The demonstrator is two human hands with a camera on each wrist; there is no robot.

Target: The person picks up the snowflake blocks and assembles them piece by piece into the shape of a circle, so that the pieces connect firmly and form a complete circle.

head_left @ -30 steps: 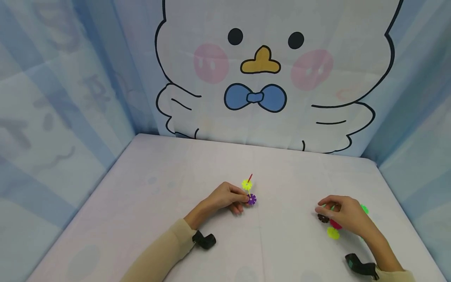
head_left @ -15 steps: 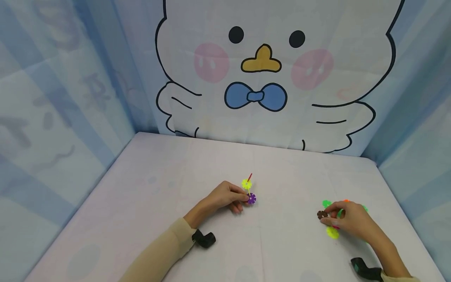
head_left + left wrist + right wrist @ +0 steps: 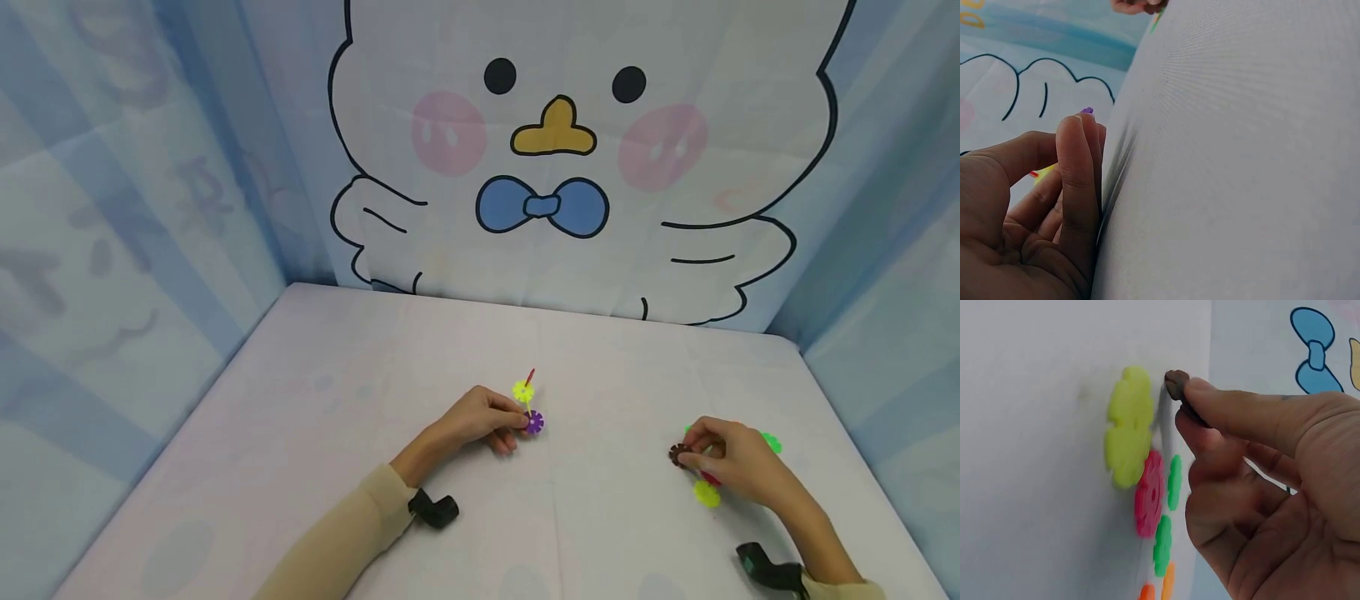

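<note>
The right hand (image 3: 733, 460) pinches a brown notched disc (image 3: 678, 455) toward the desk's (image 3: 615, 383) right edge; well leftward, the left hand (image 3: 480, 418) pinches a purple notched disc (image 3: 535, 422), its yellow-and-red chain (image 3: 523, 391) pointing toward the back edge.

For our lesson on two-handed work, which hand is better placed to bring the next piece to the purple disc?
Probably the right hand: it pinches the brown notched disc, while the left hand is occupied holding the purple notched disc.

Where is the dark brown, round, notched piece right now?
In the head view, the dark brown, round, notched piece is at the right, pinched by the right hand near the crimson notched disc.
</note>
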